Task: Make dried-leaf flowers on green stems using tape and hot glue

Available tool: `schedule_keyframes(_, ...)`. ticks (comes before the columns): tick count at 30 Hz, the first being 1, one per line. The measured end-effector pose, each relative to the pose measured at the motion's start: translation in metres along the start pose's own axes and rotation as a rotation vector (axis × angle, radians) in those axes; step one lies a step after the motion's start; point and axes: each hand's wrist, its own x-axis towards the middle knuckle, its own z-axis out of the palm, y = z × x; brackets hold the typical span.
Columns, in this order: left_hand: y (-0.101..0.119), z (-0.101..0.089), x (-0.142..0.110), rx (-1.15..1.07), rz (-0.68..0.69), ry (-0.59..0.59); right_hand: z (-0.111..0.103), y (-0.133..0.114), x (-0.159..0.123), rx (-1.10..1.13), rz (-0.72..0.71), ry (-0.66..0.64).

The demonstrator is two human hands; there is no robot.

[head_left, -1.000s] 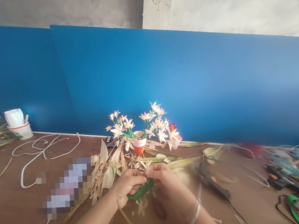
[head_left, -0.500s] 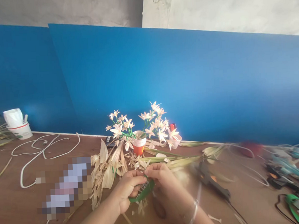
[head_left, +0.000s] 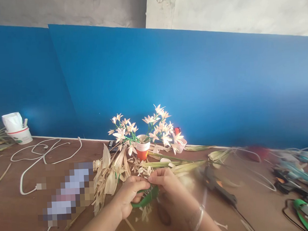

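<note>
A brown desk [head_left: 18,216] spreads around the fingers [head_left: 140,179], littered with dry plant scraps. Well beyond them, a smooth blue panel [head_left: 167,70] stands along the far edge, with a grey concrete wall [head_left: 62,10] above it. Well to the left of the fingers, a white cable [head_left: 28,168] loops near a blurred-out object [head_left: 70,192]; to their right lies a black glue gun [head_left: 219,186].

The left hand [head_left: 128,195] has its fingers curled nearly closed around a green strip [head_left: 147,199], which bows out below them. The right hand [head_left: 168,183] brings thumb and forefinger together in a tight pinch, just beside the left fingertips; what is between these tips is too small to tell. A clear, shiny bracelet [head_left: 198,219] rings the right wrist.

The strip is flat, bendable and curved like a leaf, deep green against the pale bits beneath it. Straight beyond the fingers, a stack of red-and-white cups [head_left: 142,149] stands upright among star-shaped flowers [head_left: 161,128], with thin, pointed cream petals on green stems. Papery, crinkled husks [head_left: 112,171] heap up beyond the left fingers, and longer yellow-green leaves [head_left: 189,167] lie beyond the right ones.
</note>
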Motion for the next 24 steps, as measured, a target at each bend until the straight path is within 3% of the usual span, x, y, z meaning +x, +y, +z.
schedule_keyframes(10,0.001,-0.004,0.003,0.052,-0.001,-0.074,0.000,-0.006,-0.004,0.003,0.058,-0.031)
schedule_keyframes(17,0.004,-0.001,0.001,-0.018,0.132,0.027,-0.002,0.000,0.000,0.014,-0.039,-0.040)
schedule_keyframes(24,0.003,0.000,0.003,-0.122,0.235,0.105,0.014,0.003,-0.005,0.028,-0.071,0.086)
